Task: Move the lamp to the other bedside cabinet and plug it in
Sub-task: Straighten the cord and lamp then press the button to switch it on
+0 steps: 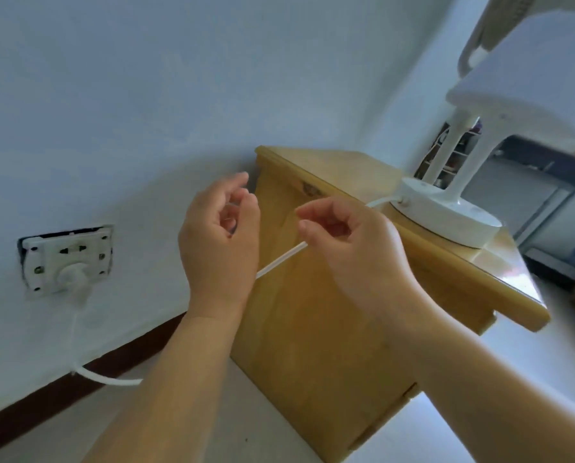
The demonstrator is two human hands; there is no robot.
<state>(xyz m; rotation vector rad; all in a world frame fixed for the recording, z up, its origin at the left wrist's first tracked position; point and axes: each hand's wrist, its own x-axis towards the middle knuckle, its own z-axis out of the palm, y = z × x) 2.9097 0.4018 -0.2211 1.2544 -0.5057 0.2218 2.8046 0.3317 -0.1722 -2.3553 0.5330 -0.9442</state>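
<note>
1. Lamp point(460, 182): white, upright on the top of the wooden bedside cabinet point(312, 312), base near the cabinet's front edge.
2. Cord point(279, 262): thin, white. Leaves the lamp base, passes through both hands, reappears low by the skirting point(105, 379) and rises to the plug.
3. Plug point(73, 274): white, seated in the wall socket point(67, 259), left of the cabinet.
4. Right hand point(349, 248): the nearer to the lamp; grip pinched closed on the cord, thumb against forefinger.
5. Left hand point(220, 242): the nearer to the socket; grip curled and part open, fingers close round the cord, though firm hold cannot be told.
6. Governing relation: the cord's visible run between the hands slants from upper right down to lower left, lamp to the right, socket to the left.
7. Judgement: the lamp appears placed and plugged in; what remains is likely tidying the slack.
</note>
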